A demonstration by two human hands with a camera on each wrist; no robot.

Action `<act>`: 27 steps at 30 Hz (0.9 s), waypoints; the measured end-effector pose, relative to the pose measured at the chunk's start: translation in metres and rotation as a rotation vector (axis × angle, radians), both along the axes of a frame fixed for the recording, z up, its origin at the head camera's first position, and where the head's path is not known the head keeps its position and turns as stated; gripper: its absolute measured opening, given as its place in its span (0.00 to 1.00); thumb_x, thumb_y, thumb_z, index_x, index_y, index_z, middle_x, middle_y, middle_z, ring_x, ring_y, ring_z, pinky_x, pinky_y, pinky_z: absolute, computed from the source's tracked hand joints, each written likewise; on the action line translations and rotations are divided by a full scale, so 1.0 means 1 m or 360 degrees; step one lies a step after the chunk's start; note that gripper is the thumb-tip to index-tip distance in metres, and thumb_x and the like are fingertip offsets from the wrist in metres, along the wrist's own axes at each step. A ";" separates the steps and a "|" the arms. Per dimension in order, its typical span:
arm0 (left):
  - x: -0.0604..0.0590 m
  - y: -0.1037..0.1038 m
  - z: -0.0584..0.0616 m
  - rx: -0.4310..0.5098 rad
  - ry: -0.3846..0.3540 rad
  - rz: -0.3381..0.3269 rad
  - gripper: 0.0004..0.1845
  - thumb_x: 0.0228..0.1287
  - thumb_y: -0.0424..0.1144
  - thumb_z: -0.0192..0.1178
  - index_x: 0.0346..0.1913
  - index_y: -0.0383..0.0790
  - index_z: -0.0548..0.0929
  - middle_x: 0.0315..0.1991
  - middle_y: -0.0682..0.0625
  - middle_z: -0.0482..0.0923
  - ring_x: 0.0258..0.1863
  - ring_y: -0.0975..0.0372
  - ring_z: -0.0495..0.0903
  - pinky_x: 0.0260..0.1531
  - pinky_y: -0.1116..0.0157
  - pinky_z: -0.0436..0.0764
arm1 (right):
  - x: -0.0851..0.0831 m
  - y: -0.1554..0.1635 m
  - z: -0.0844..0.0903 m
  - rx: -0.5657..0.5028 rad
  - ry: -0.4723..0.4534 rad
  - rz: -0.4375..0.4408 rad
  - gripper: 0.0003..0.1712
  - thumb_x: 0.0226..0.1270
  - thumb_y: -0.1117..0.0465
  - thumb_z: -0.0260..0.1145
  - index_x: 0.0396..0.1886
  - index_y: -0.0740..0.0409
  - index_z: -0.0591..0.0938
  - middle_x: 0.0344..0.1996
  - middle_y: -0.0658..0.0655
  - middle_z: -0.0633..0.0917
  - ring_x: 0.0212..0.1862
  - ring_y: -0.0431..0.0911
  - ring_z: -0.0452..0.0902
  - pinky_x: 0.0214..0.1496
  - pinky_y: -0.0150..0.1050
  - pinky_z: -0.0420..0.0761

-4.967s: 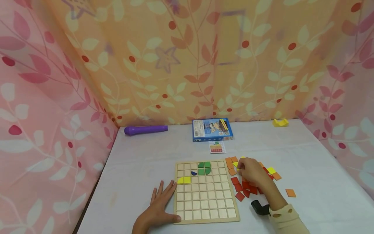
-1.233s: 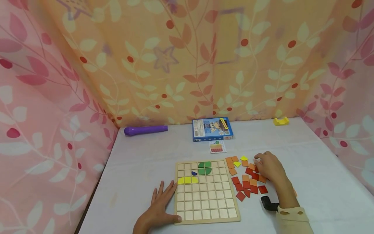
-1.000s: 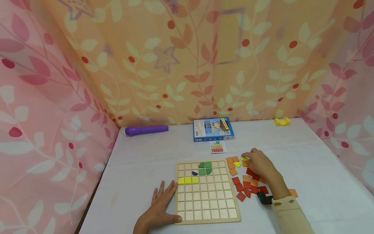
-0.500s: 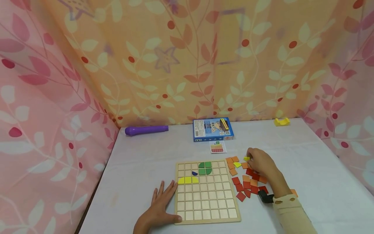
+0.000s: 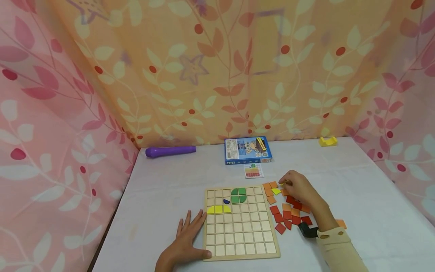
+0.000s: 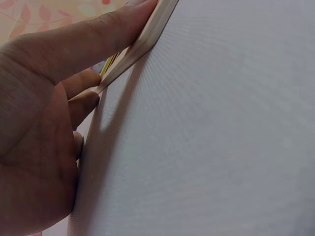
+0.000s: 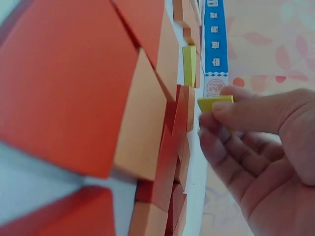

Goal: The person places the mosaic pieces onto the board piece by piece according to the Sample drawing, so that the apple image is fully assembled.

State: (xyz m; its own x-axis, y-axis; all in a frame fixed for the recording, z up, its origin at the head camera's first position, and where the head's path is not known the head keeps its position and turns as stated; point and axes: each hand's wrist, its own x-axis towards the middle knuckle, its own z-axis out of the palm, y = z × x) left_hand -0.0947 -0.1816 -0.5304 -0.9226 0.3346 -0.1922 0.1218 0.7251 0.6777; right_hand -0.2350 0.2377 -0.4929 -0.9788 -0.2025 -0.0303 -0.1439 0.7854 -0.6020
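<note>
Left hand (image 5: 185, 241) lies flat and open against the wooden grid board (image 5: 239, 226), probably so it won't slide, while right hand (image 5: 299, 187) pinches a yellow tile (image 7: 214, 103) off the loose pile (image 5: 289, 213).

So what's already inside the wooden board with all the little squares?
The wooden board holds green pieces at the top, a small blue piece and three yellow tiles in a row. The other squares look bare. The left hand rests on its edge.
</note>
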 end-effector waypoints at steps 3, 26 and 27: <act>0.000 0.000 -0.001 -0.0013 -0.0004 -0.0001 0.65 0.39 0.62 0.78 0.81 0.54 0.54 0.81 0.54 0.46 0.78 0.49 0.25 0.70 0.40 0.27 | 0.000 -0.001 0.000 -0.0016 -0.0014 0.0037 0.06 0.65 0.66 0.69 0.39 0.57 0.89 0.43 0.56 0.82 0.41 0.50 0.75 0.52 0.52 0.83; 0.000 -0.001 0.001 0.0034 0.0026 -0.0022 0.65 0.39 0.64 0.77 0.81 0.52 0.53 0.81 0.50 0.46 0.78 0.45 0.26 0.69 0.39 0.26 | 0.004 -0.037 0.001 -0.0271 -0.0072 0.0083 0.06 0.67 0.67 0.68 0.40 0.58 0.90 0.38 0.51 0.87 0.42 0.48 0.78 0.51 0.49 0.82; 0.000 -0.002 0.001 0.0035 0.0025 -0.0023 0.65 0.40 0.64 0.77 0.81 0.52 0.54 0.81 0.50 0.46 0.78 0.45 0.26 0.69 0.39 0.26 | 0.005 -0.041 0.001 -0.0284 -0.0086 0.0104 0.06 0.67 0.67 0.68 0.39 0.58 0.90 0.38 0.51 0.87 0.42 0.48 0.78 0.50 0.48 0.82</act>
